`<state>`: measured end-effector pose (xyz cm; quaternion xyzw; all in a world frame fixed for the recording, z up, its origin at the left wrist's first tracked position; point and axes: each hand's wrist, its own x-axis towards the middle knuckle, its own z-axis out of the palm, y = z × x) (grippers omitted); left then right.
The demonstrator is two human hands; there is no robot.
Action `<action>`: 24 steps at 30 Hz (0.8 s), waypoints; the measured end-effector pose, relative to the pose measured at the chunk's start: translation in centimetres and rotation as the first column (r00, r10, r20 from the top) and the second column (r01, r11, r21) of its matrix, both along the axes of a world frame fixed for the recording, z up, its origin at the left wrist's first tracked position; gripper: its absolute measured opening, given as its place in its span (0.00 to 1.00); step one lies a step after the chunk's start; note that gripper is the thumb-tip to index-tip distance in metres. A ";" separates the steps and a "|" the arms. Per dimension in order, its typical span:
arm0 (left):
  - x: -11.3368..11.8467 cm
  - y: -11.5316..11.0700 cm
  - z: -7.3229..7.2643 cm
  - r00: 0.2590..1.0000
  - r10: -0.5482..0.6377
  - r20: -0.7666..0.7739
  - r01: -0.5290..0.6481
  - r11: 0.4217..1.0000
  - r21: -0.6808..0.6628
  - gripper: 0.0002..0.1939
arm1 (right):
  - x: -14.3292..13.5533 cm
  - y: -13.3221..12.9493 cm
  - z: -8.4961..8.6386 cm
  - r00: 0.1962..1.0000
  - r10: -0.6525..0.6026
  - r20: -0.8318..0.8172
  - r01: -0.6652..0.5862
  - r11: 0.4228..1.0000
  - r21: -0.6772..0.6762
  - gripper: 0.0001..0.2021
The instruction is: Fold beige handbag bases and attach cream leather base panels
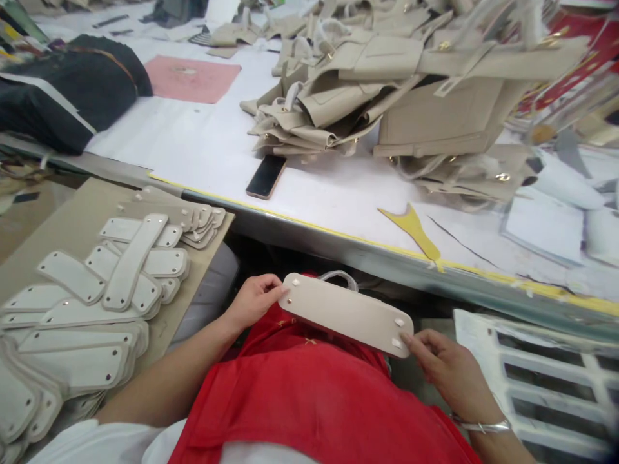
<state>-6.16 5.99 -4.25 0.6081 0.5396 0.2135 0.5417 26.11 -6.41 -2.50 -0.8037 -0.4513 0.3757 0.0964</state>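
The beige panel (345,316) is held just outside the bench's (193,142) near edge, above the red apron (309,393); the left hand's (256,299) fingers pinch its left end, the right hand's (449,367) fingers its lower right corner.

A bag-making workshop, by the look of it: unfinished beige bags (445,119) lie heaped along a long, white-covered counter (203,145). Rounded, studded strips (133,264) are stacked by the batch on a board (206,254) alongside, and a matching panel (343,312) is held before a red work garment (314,399).
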 end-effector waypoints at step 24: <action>-0.3 -0.1 -1.9 0.999 0.035 0.001 -0.035 0.999 0.028 0.16 | -0.8 0.1 0.7 0.997 -0.056 -0.053 0.057 0.998 0.002 0.22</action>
